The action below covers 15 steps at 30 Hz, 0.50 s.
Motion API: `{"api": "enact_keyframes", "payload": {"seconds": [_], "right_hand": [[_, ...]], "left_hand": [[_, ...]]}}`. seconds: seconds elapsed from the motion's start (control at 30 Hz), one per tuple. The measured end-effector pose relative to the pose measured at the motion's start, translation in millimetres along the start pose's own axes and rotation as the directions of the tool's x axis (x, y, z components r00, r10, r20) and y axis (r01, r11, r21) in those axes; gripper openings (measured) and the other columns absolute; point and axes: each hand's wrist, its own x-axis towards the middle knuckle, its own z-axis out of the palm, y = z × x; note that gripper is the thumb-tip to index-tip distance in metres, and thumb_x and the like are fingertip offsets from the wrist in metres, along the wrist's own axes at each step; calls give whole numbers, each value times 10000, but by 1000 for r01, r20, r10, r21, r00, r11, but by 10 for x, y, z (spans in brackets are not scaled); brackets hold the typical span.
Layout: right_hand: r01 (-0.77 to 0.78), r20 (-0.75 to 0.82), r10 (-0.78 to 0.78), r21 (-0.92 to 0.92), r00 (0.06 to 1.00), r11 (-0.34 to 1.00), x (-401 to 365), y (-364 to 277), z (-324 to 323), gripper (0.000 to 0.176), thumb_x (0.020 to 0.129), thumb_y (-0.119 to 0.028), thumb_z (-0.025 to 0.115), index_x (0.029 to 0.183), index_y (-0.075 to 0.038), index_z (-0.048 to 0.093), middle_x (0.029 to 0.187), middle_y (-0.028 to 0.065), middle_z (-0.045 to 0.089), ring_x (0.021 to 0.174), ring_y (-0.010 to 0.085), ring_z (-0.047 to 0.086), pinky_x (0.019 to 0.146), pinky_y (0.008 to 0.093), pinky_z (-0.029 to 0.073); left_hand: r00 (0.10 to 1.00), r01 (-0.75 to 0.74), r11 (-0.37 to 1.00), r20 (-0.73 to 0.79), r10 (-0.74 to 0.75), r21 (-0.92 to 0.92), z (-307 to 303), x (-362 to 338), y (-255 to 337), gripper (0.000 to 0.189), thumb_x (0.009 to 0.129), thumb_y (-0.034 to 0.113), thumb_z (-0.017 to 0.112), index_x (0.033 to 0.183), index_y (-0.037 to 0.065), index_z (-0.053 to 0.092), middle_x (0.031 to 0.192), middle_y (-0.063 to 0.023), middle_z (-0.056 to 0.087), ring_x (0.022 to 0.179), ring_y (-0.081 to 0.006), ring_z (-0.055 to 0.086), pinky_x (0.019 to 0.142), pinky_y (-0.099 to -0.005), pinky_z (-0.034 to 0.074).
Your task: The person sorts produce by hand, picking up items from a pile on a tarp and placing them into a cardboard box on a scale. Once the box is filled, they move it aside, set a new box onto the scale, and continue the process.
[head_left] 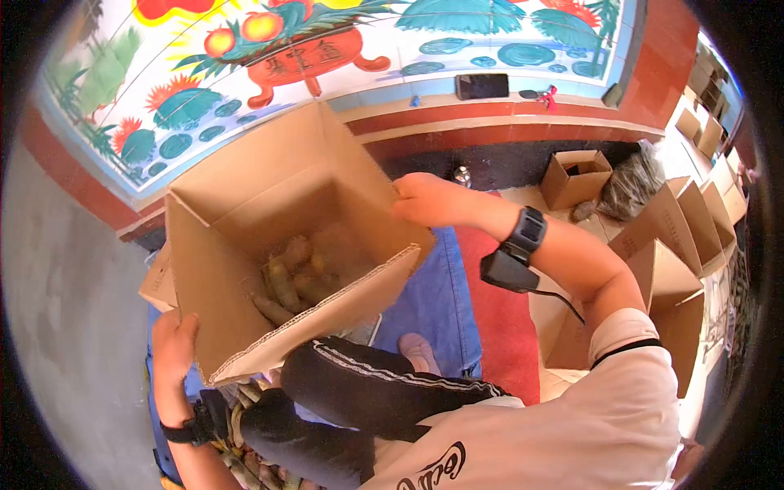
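Observation:
A large open cardboard box (286,175) is tilted toward me between my hands. My right hand (426,200) is closed on its right wall, near the upper edge. At the lower left corner, my left hand (173,347) has its fingers wrapped around the box's left side, partly hidden by the cardboard. Several lumpy, elongated greenish-brown pieces (284,284) lie together at the bottom of the box. More such long pieces (241,408) lie on the ground beside my legs, partly covered by my knees.
Blue cloth (449,302) and a red mat (506,343) lie beneath. Open cardboard boxes (670,220) stand on the right, near a small box (576,178) and a plastic bag (635,184). A phone (482,86) rests on the ledge below the painted tile wall.

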Motion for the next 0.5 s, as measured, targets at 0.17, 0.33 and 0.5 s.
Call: {"api": "enact_keyframes", "payload": {"seconds": [0.17,0.33,0.5], "right_hand": [[-131,-80,126,-74,989,989,-575,317,-337,335,753,-236,497,734,84,595,757,300,566,757,422,593,670,454,466],[-280,-152,261,-122,953,952,-1205,577,-658,320,753,-224,506,760,83,597,762,301,564,750,421,590,662,446,464],[-444,-196,417,-118,887,888,-1746,587,-891,268,758,-179,521,836,70,582,781,294,567,752,405,587,659,433,458]], "left_hand": [[990,-37,969,122,69,-243,321,395,439,243,785,157,479,795,-61,585,629,-154,567,576,-231,524,580,-362,421],[943,-234,962,207,260,-141,773,497,994,259,786,193,520,794,-44,624,691,-214,611,630,-309,601,605,-389,448],[894,-224,968,372,251,-113,1405,463,1287,303,769,257,534,768,-26,642,768,-247,618,718,-403,602,652,-434,463]]}}
